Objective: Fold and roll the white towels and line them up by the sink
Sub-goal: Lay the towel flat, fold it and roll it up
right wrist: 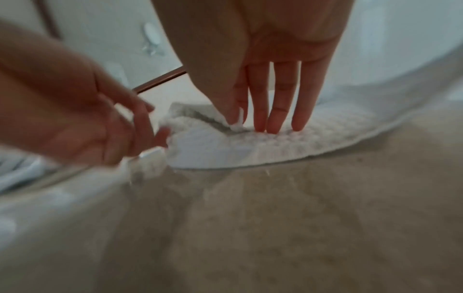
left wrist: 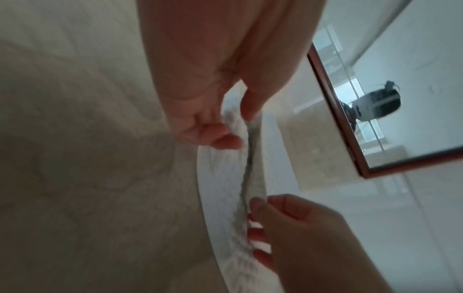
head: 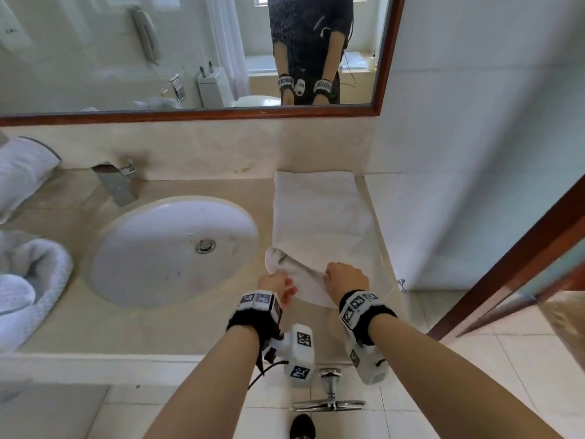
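Note:
A long white towel, folded into a strip, lies on the counter to the right of the sink and runs from the back wall toward me. Its near end is lifted and curled over. My left hand pinches that end at its left corner, thumb against fingers. My right hand pinches the same edge of the towel further right between thumb and forefinger, with its other fingers straight and pressing down on the cloth.
The oval sink and faucet lie to the left of the towel. More white towels are heaped at the counter's far left. A tiled wall and a wooden door frame close off the right. A chrome rail hangs below the counter's front edge.

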The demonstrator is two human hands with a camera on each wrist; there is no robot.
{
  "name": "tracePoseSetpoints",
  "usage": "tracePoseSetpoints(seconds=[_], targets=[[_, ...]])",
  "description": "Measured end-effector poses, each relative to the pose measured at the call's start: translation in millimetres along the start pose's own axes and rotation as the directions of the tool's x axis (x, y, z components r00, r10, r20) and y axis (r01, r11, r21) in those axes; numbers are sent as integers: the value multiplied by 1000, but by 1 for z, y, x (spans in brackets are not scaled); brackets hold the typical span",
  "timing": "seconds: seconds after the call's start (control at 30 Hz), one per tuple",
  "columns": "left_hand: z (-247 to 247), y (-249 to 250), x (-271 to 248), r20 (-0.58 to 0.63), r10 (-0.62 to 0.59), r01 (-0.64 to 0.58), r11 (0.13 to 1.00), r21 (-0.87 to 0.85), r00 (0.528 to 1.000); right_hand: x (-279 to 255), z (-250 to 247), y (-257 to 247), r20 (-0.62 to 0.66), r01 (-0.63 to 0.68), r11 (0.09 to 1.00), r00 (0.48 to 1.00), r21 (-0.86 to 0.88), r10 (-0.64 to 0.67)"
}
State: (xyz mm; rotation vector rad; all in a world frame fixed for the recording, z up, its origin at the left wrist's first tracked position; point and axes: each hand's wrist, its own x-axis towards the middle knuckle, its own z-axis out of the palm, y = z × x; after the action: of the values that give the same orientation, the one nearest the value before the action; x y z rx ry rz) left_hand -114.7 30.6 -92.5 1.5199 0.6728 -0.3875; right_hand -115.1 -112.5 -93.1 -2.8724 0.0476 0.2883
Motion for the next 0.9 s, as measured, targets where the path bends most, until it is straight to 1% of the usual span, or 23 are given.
tracePoseSetpoints(seconds=[0.07,0.1,0.13,0.2,0.23,0.27,0.33,0.37,0.43,0.5,0.53,0.6,0.63,0.7,0.77,0.83,0.87,0.9], targets=[[5,-4,4,-44,41,-38,996,83,998,-1,-4,7,-12,-63,988,998,141,65],[7,-7,12,-84,33,-25,995,93,996,-1,-5,11,-26,-83,967,995,242,92],[9,-7,11,-59,18,-13,996,86,998,0,-6,15,-39,-95,931,992,352,116],[6,-10,17,-84,34,-24,993,117,996,1,-6,23,-78,-66,847,989,528,126],[6,-9,19,-110,40,-23,988,153,993,1,-7,27,-103,-39,817,987,576,120],[6,-9,18,-114,37,-17,985,169,993,0,-9,30,-123,-18,803,986,595,113],[6,-8,19,-131,6,8,994,107,991,-4,-14,36,-158,17,765,981,644,112],[6,-7,18,-134,-7,15,998,58,991,-6,-17,39,-178,36,724,977,689,121],[7,-2,18,-151,-15,19,999,26,988,-8,-24,43,-194,56,623,968,780,156],[8,-2,21,-205,-18,39,995,95,979,-7,-31,45,-216,76,550,957,832,194],[7,-1,18,-198,10,23,986,165,980,-6,-35,46,-228,89,526,952,846,205],[10,0,8,-139,84,-36,948,315,987,-8,-43,47,-245,116,473,944,874,221],[12,-1,6,-106,131,-88,938,334,986,-8,-46,48,-246,127,431,941,894,234],[18,-5,6,-58,158,-141,964,226,986,-11,-53,49,-231,130,349,936,928,267],[21,-7,4,-34,202,-195,971,136,979,-14,-57,52,-207,113,298,930,948,305],[24,-6,7,8,212,-212,974,84,977,-16,-56,60,-168,60,281,910,958,379],[24,-5,5,26,232,-233,969,86,972,-17,-56,66,-146,19,289,893,957,425],[24,-4,4,27,282,-283,951,122,959,-17,-54,73,-123,-31,309,876,951,466]])
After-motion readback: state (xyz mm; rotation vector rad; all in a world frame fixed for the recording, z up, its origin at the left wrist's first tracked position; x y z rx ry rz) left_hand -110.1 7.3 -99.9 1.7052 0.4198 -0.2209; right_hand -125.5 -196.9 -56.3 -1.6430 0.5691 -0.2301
